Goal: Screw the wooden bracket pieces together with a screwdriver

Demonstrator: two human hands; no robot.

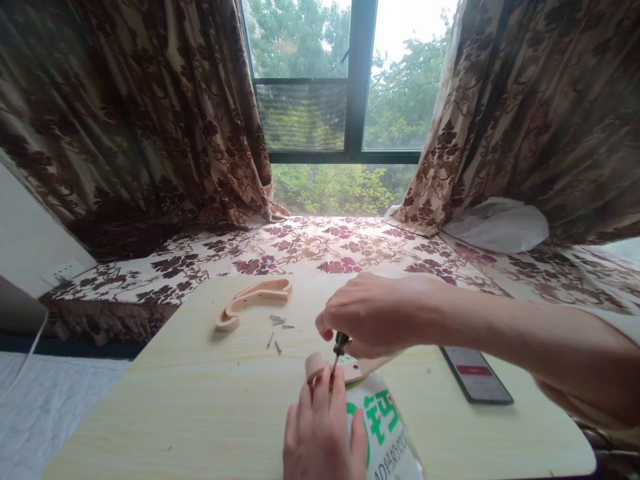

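My right hand (367,312) is closed round the dark handle of a screwdriver (341,343), its thin shaft pointing down. The tip reaches a curved, peach-coloured piece (314,367) with small holes, just past the fingertips of my left hand (318,427). That left hand presses its fingers together over the near part of the piece, and hides some of it. Under the piece and beside my left thumb lies a white package (384,427) with green and black lettering. Whether a screw sits under the tip is hidden.
A second curved peach-coloured piece (231,319) lies on the pale wooden table (200,407), with several loose screws (278,322) near it. Right of my forearm a phone (477,380) lies screen up. Beyond the table is a flower-patterned ledge (330,247) with curtains and a window.
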